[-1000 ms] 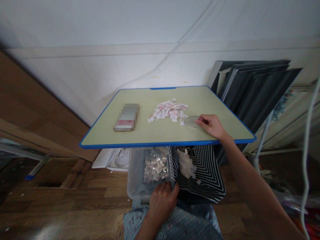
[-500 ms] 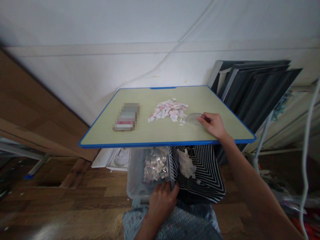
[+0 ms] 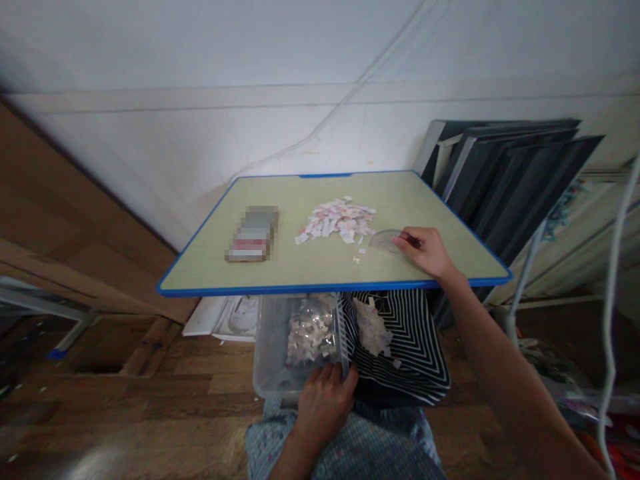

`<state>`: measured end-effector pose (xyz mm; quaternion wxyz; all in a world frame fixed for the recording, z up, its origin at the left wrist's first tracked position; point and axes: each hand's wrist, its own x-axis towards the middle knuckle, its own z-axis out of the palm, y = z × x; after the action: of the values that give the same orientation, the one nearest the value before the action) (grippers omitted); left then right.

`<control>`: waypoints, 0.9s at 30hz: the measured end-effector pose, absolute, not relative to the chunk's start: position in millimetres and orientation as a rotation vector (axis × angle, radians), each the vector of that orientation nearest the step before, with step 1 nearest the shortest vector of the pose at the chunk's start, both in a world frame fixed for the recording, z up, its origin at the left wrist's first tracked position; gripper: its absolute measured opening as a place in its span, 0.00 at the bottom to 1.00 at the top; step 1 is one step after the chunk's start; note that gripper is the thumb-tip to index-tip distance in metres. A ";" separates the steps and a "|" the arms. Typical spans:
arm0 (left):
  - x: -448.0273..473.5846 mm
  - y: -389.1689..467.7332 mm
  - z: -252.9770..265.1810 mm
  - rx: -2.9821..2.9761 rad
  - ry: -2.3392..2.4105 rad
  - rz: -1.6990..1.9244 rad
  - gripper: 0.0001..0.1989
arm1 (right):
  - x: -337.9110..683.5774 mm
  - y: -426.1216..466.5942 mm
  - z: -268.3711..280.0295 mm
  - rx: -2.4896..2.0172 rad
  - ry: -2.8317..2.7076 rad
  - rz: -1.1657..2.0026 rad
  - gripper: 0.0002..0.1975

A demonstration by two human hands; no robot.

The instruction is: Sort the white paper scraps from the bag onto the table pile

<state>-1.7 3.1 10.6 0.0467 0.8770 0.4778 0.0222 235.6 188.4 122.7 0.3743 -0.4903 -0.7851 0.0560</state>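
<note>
My right hand is closed on the dark reddish handle of a magnifying glass, or something much like one, with a clear round disc. The disc lies low over the table, beside the right edge of a heap of torn white and pink paper scraps. A few tiny loose scraps lie just in front of the heap. Below the table edge, my left hand has its fingers curled over the near right rim of a clear plastic bin. Inside it is a shiny clear bag of scraps.
A blurred-out flat stack sits on the table's left side. A black-and-white striped bag with paper scraps stands beside the bin. Dark panels lean at the right wall. A white cable runs along the wall behind.
The tiny loose scraps have come toward the front left, away from the heap. My right hand and the clear disc have shifted slightly left. My left hand is unchanged.
</note>
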 end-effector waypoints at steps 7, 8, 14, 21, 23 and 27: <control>-1.9 1.9 10.6 2.667 1.450 0.044 0.22 | 236.2 189.1 121.1 -1.304 -1.927 0.067 0.16; -2.1 1.7 10.5 2.667 1.449 0.047 0.22 | 236.0 188.7 121.1 -1.291 -1.930 0.077 0.16; -2.5 2.1 10.7 2.675 1.453 0.068 0.20 | 233.2 186.5 124.1 -1.226 -2.053 0.181 0.16; -2.0 1.9 14.0 2.682 1.449 0.046 0.19 | 233.8 185.5 126.0 -1.169 -2.119 0.342 0.17; -1.6 2.2 15.0 2.673 1.450 0.024 0.19 | 234.0 185.3 126.1 -1.170 -2.105 0.361 0.17; -1.3 2.8 14.3 2.675 1.452 0.034 0.20 | 233.5 184.5 127.3 -1.183 -2.122 0.447 0.18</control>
<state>-1.3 2.8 14.3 0.0490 0.8777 0.4766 0.0110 233.5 184.5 127.3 0.3294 -0.4522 -0.8110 0.1710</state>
